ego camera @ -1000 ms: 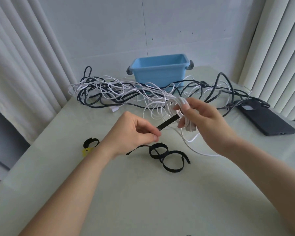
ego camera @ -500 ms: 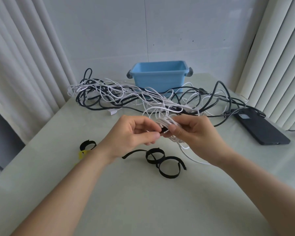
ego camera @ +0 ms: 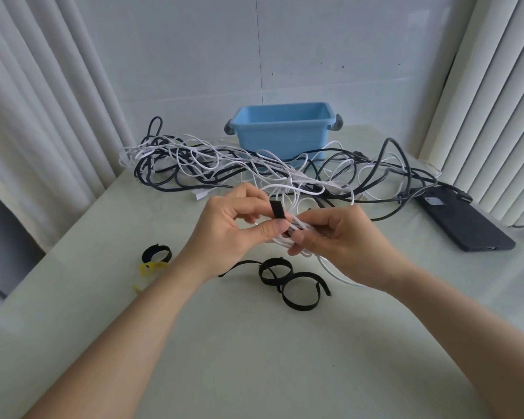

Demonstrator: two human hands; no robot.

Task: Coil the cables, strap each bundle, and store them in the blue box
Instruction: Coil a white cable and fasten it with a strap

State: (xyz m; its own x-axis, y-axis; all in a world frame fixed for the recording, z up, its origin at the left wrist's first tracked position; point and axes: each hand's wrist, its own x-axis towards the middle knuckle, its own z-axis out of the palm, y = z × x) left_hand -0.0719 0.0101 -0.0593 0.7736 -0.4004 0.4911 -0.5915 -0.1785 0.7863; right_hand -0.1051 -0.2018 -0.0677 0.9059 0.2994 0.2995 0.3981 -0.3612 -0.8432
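My right hand (ego camera: pixel 336 234) grips a small coiled white cable bundle (ego camera: pixel 297 228) above the table's middle. My left hand (ego camera: pixel 233 228) pinches a black strap (ego camera: pixel 277 210) whose end stands up over the bundle. A white tail of the cable runs down toward the right under my right wrist. Behind my hands lies a tangle of black and white cables (ego camera: pixel 254 167). The blue box (ego camera: pixel 282 128) stands open at the back, past the tangle.
Loose black straps (ego camera: pixel 288 279) lie curled on the table just in front of my hands. Another black strap (ego camera: pixel 156 254) and a yellow one (ego camera: pixel 150 267) lie to the left. A black flat device (ego camera: pixel 463 222) sits at the right edge. Curtains flank both sides.
My hands came together and lower over the table. The strap, stretched between them a second ago, is now wrapped partly around the white bundle with its end sticking up.
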